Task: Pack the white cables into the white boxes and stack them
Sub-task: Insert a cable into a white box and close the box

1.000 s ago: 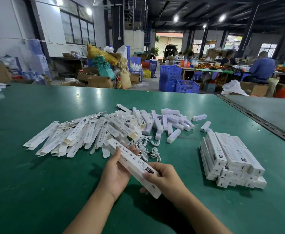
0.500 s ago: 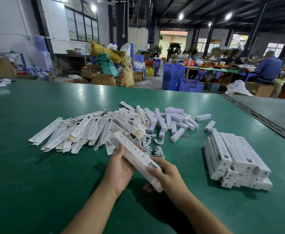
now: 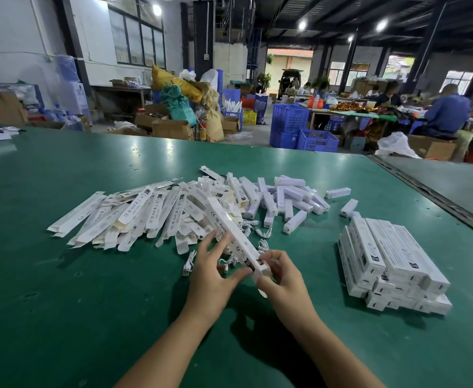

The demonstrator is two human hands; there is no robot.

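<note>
A long white box [image 3: 231, 233] is held above the green table [image 3: 61, 289], pointing away from me. My left hand [image 3: 211, 278] pinches its near part between thumb and fingers. My right hand [image 3: 284, 281] grips the near end, where the flap is. Behind them lies a heap of flat, unfolded white boxes [image 3: 134, 217]. Loose white cables [image 3: 260, 239] lie just beyond my hands. A neat stack of packed white boxes [image 3: 389, 261] stands to the right.
Several short white boxes [image 3: 294, 197] lie scattered at the back of the heap. A metal seam [image 3: 431, 197] divides this table from another at the right. Blue crates [image 3: 302, 130], cartons and seated people are beyond the far edge.
The box has swung from lying across my palms to pointing away from me. My right hand slid to its near end, and my left hand shifted to a pinch.
</note>
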